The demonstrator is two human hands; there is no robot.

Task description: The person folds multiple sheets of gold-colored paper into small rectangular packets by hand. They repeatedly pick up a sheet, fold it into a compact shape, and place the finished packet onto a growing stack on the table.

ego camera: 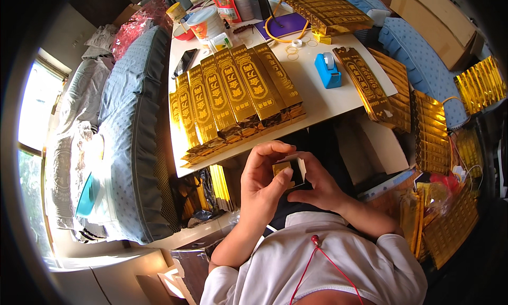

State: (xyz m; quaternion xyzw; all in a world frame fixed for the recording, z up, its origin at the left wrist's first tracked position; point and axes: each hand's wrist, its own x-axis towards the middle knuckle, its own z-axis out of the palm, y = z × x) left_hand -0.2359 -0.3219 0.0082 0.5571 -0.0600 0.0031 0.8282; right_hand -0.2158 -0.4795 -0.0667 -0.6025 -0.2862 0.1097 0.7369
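Note:
In front of my lap, just off the table's near edge, I hold a small gold cardboard box (281, 168) in both hands. Its near end gapes, showing a dark opening and a pale inner side. My left hand (260, 178) curls around the left side, with the thumb pressed on the gold face. The fingers of my right hand (322, 182) grip the pale right-hand edge. Much of the box is hidden by my fingers. Beyond my hands, a row of long gold printed boxes (222, 94) lies side by side on the white table (317, 102).
A blue tape dispenser (328, 71) and flat gold cartons (363, 82) lie to the right. Farther back are a phone (185, 62), rubber bands (293, 53), a purple notebook (285, 26), a tub (204, 23) and more stacked gold boxes (329, 11). Gold sheets (430, 130) hang beyond the right edge.

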